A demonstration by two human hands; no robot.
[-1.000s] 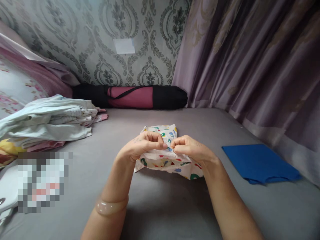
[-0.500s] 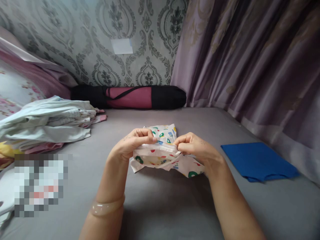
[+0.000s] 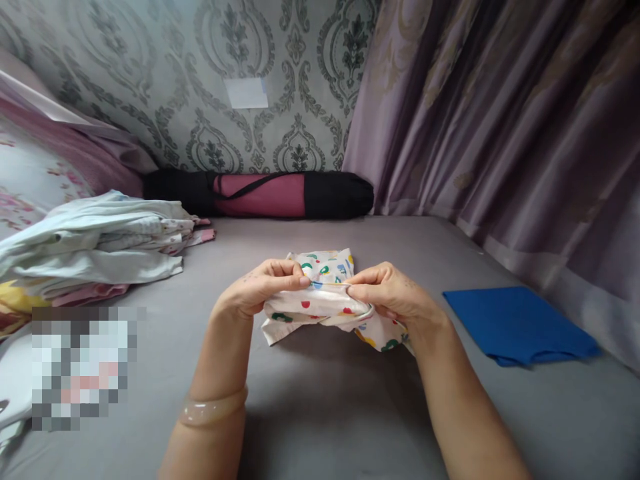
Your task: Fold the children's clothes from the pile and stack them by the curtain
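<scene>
White cloth garment (image 3: pixel 315 305) with multicoloured prints droops over the grey bedsheet (image 3: pixel 320 420), its near edge pinched by my left hand (image 3: pixel 260 285) and right hand (image 3: pixel 397 290); remotely, I judge it light, limp, best held there.

A smooth bangle (image 3: pixel 213 410) encircled the left forearm (image 3: pixel 220 353), pale and milky, with a faint beige tint and glossy highlights on its broad, rounded band. The right forearm (image 3: pixel 455 387) was bare. Small speckled marks (image 3: pixel 248 277) dotted the back of the left hand (image 3: pixel 270 283), and similar specks (image 3: pixel 410 283) the right hand (image 3: pixel 387 290), too tiny to make out.
</scene>
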